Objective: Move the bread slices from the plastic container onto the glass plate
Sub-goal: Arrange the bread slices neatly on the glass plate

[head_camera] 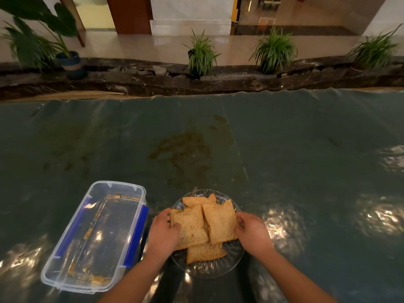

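Head view is showing the fingers (175,226) of the left hand (162,234) curling over the near-left edge of the bread slices (204,226), thumb side pressing on the top slice, so that hand is grasping the stack at its left border. Across the pile, the right hand (251,234) is cupping the opposite edge; its fingertips are tucking in against the right-hand slice, though whether they are pinching it or only nudging it is hard to tell from this angle. Both hands are bracketing the heap rather than lifting it.

Several slices are lying overlapped on the glass plate (209,270), with one corner poking toward the person and another toward the far rim. Just to the left, the plastic container (65,265) is sitting open on the desk (284,149), holding only crumbs, so the transfer itself is looking finished and the step in hand is probably tidying.

To do this well, the fingers should be squeezing gently inward from both sides, sliding loose slices toward the plate's middle without crushing the brittle edges. Keeping the pressure low and level should be stopping the plate from skating on the glossy sheet covering the desk, and no slice should be overhanging the rim.
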Demonstrator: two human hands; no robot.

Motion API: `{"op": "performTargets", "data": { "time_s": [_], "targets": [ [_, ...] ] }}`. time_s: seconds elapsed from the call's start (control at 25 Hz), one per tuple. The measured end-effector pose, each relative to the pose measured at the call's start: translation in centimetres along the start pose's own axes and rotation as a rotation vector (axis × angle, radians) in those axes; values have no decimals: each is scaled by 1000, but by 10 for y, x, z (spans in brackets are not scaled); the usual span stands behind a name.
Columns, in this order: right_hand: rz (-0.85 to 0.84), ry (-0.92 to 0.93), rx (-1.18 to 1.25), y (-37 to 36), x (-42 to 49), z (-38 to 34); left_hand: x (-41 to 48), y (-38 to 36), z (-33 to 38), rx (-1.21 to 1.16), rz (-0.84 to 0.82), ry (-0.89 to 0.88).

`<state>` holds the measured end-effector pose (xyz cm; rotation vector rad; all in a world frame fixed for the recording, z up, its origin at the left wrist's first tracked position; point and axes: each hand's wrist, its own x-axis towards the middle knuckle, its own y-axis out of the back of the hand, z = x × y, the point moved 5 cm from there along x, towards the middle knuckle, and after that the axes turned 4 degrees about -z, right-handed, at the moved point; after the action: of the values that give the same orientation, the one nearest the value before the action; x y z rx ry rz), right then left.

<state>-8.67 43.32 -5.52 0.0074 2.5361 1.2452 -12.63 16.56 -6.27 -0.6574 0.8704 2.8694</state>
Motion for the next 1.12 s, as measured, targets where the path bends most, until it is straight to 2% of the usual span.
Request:
{"op": "performTargets", "data": {
  "time_s": [0.08,0.12,0.24,0.36,0.48,0.72,1.12],
  "targets": [
    [-13,9,-14,1,-2,-1,-4,0,1,90,-31,-56],
    [-24,39,-75,2,-4,-2,-7,-1,4,203,-58,-139],
    [-83,248,-426,-3,-9,-11,-11,-17,12,627,-222,-410],
    [-122,400,-606,-11,-11,-19,-2,-29,17,856,-300,-491],
    [-54,477,-625,-7,-10,-25,4,-30,23,876,-307,-505],
    [45,526,-507,5,-23,-24,4,-23,13,769,-323,-534],
    [2,397,-555,-10,-35,-23,-4,-23,7,769,-300,-593]
  ]
}}
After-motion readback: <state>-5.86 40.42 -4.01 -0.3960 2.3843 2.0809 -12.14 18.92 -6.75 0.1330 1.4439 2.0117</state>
